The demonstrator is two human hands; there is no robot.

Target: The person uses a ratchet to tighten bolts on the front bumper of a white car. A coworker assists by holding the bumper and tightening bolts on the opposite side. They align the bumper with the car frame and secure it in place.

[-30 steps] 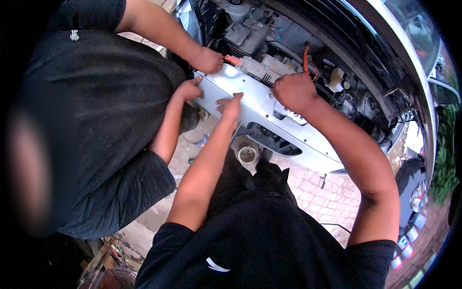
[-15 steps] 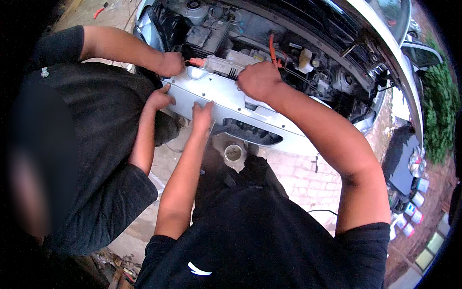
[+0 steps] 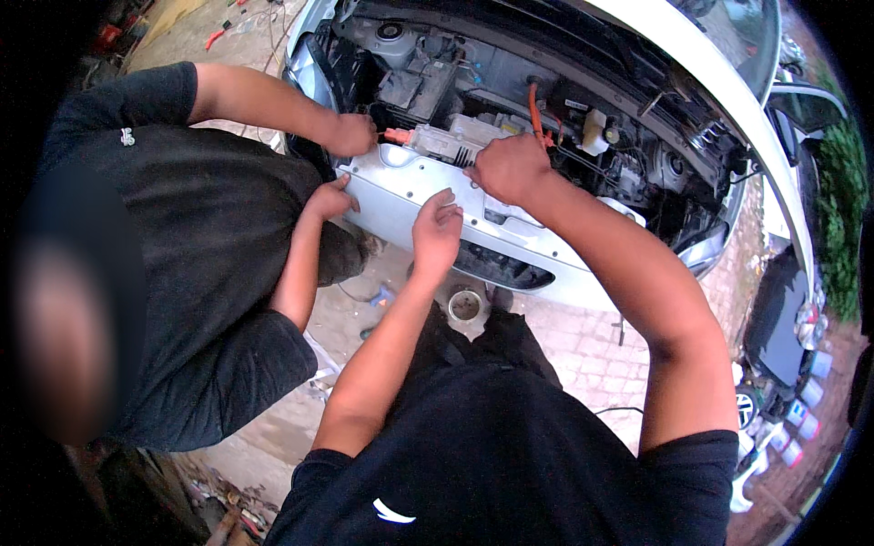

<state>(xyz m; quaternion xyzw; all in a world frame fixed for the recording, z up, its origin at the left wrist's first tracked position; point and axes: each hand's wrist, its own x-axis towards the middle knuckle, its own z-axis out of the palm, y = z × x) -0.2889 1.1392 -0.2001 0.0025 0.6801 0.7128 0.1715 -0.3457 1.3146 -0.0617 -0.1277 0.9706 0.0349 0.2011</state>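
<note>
A white car front bumper (image 3: 382,187) lies across the front of the open engine bay (image 3: 473,100). My right hand (image 3: 512,170) is closed at its upper edge, with the fingertips bent down and mostly hidden. Against the front face, above the dark grille opening (image 3: 505,266), my left hand (image 3: 438,235) has its fingers stretched up and holds nothing. To the left, a co-worker's one hand (image 3: 351,136) is at the bumper's top corner beside an orange connector (image 3: 397,136). The co-worker's other hand (image 3: 331,197) touches the front face lower down.
An orange cable (image 3: 535,109) rises in the engine bay near a white reservoir (image 3: 595,132). The raised hood (image 3: 701,55) arches over the right side. A round can (image 3: 464,306) stands on the paving below the bumper. Several paint tubs (image 3: 801,419) stand at the far right.
My left hand has shifted right along the bumper's front, its fingers now higher on the face. My right hand stays at the top edge. The whole view has shifted a little.
</note>
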